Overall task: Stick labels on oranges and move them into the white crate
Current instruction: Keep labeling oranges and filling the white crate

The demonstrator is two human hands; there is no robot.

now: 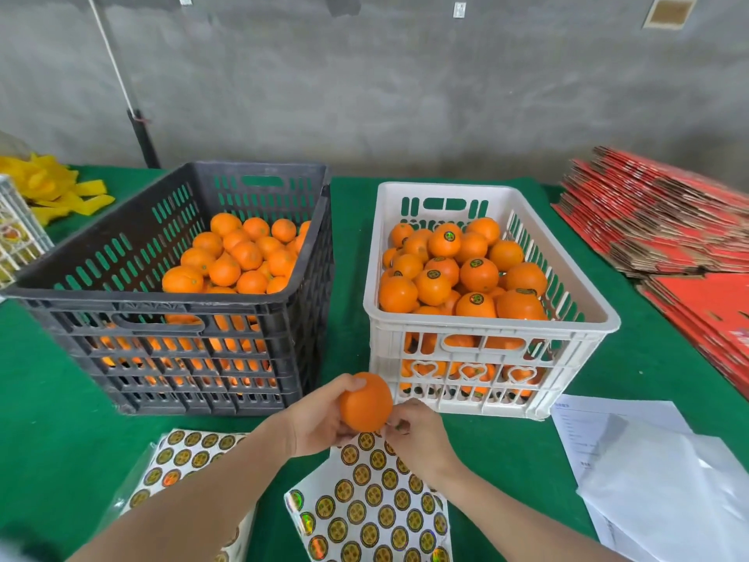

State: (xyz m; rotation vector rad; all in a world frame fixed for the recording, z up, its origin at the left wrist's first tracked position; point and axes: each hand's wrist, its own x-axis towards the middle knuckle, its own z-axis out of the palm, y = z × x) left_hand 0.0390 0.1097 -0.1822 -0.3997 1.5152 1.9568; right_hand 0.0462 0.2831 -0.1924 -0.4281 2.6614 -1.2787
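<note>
Your left grip (pixel 320 423) is curled round one orange (pixel 366 401), thumb on top and fingers underneath. You hold it above the desk (pixel 60 419), just in front of the gap between the two crates. No label shows on the side of the orange facing the camera.

Your right grip (pixel 417 434) is pressed together at the fingertips, pinching a small dark label (pixel 399 427) just beside the orange's lower right side. It's blurry, so I can't tell whether the label touches the peel.

The white crate (pixel 486 324) sits right of centre on the desk, heaped with labelled oranges (pixel 478 273); round dark stickers show on many of the top ones. The black crate (pixel 162 300) is to its left, close but apart, and taller. It holds unlabelled oranges (pixel 243 253) piled toward its right side.

A label sheet (pixel 364 500) lies under your hands, in rows of round gold-and-dark stickers. A second sheet (pixel 182 460) lies to its left, partly under your left forearm.

White papers (pixel 648 460) lie at near right on the desk. A stack of flat red cardboard (pixel 668 221) is at far right. Yellow foam pieces (pixel 52 188) are at far left, with a pale gridded crate (pixel 16 233) cut off by the left edge. Behind it all is a grey concrete wall (pixel 364 75).
</note>
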